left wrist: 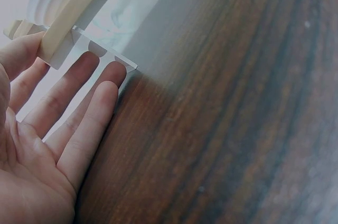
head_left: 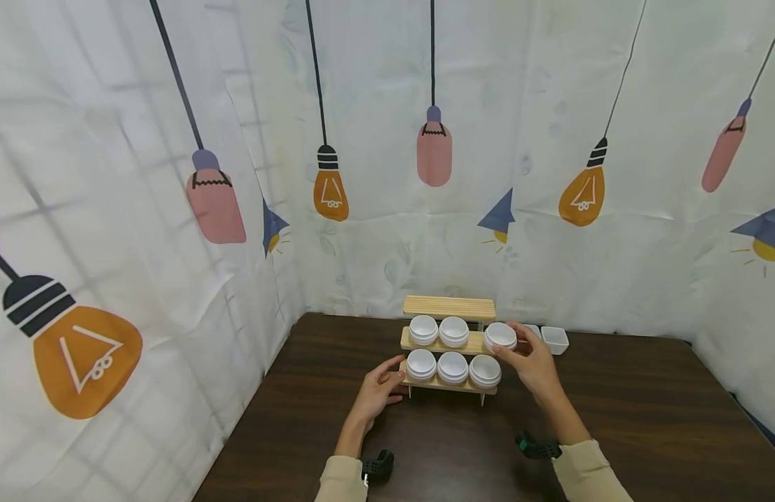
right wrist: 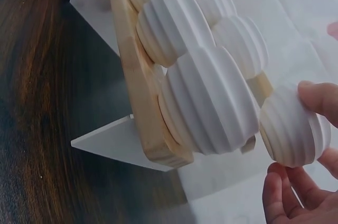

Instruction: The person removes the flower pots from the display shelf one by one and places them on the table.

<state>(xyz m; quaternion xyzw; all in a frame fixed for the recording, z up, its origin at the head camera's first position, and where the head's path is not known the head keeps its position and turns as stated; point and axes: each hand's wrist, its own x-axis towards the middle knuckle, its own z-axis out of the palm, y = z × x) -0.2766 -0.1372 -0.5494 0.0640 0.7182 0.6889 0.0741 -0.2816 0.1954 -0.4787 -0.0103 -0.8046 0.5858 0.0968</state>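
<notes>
A small wooden tiered rack (head_left: 451,305) with clear side supports (right wrist: 119,142) stands at the back of the table. Three white ribbed bowls (head_left: 453,367) sit along its lower shelf. Two more white bowls (head_left: 423,330) are at the left of the middle shelf. My right hand (head_left: 538,362) pinches another white ribbed bowl (right wrist: 293,123) between thumb and fingers, at that shelf's right end. My left hand (head_left: 374,394) holds the lower shelf's left end, the thumb on the wood and the other fingers extended beside the clear support (left wrist: 105,49).
Square white dishes (head_left: 554,339) stand behind and right of my right hand, one partly hidden by it. Behind the dark wood table (head_left: 638,411) hangs a white curtain (head_left: 374,265) printed with lamps, close to the rack.
</notes>
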